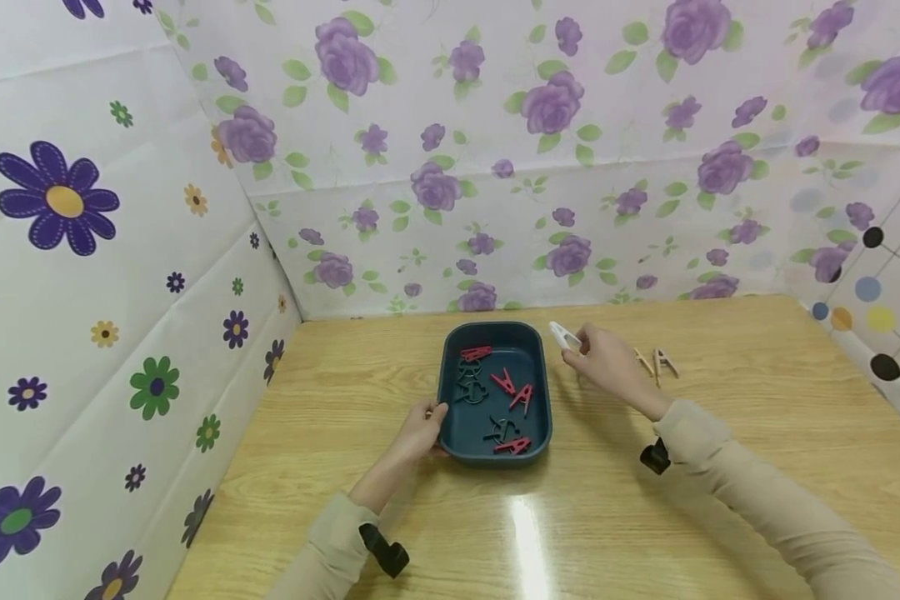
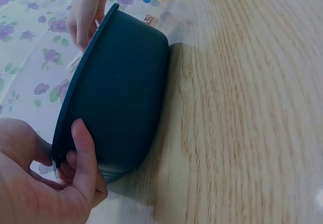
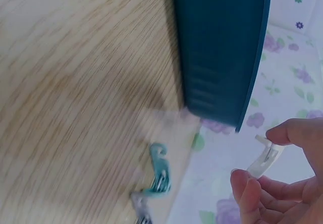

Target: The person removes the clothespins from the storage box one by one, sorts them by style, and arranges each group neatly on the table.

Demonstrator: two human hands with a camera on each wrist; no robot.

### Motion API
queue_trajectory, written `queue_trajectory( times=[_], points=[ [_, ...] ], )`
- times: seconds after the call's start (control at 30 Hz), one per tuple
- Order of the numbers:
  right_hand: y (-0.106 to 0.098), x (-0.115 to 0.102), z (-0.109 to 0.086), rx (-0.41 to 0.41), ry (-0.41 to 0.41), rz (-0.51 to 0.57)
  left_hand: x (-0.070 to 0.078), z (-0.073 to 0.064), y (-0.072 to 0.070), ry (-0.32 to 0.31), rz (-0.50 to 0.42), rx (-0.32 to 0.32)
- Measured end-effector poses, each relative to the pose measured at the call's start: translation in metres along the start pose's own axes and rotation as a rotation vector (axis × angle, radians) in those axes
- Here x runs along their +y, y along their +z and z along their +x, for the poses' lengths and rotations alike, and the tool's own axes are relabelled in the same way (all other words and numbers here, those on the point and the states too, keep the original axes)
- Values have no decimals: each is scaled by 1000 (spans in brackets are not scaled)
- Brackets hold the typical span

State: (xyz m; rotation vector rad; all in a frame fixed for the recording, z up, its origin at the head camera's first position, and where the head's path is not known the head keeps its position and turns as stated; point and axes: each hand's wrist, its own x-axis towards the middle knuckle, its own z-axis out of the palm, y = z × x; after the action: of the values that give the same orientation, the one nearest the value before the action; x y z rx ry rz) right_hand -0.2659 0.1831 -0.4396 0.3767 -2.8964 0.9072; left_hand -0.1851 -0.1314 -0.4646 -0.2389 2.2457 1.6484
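A dark teal plastic tray (image 1: 521, 357) rests on the table, holding several red clothespins (image 1: 523, 398) and several dark green clips (image 1: 471, 392). My left hand (image 1: 418, 429) grips the tray's left side near its front corner. In the left wrist view, the fingers (image 2: 86, 158) curl against its outer wall, under the rim. Just beyond the tray's right rim, my right hand (image 1: 607, 362) pinches a white clothespin (image 1: 561, 335) between thumb and fingertips. The right wrist view shows this white clothespin (image 3: 265, 159) held up off the table, beside the tray wall (image 3: 217, 57).
On the wooden table (image 1: 330, 375), right of the tray and behind my right hand, lie loose clothespins (image 1: 663, 361). The right wrist view shows a teal one (image 3: 160, 171) and a grey one (image 3: 141, 209). Flower-printed sheets (image 1: 435, 187) stand at the back and sides.
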Motion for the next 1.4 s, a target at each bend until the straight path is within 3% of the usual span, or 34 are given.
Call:
queue_trajectory(
  times=[0.5, 0.7, 1.4],
  points=[
    [-14, 33, -9, -81, 82, -78, -1, 2, 1, 25, 0, 7],
    [-17, 48, -11, -67, 87, -78, -2, 3, 1, 31, 3, 2],
    [-39, 96, -26, -63, 220, -74, -3, 3, 1, 18, -10, 0]
  ],
)
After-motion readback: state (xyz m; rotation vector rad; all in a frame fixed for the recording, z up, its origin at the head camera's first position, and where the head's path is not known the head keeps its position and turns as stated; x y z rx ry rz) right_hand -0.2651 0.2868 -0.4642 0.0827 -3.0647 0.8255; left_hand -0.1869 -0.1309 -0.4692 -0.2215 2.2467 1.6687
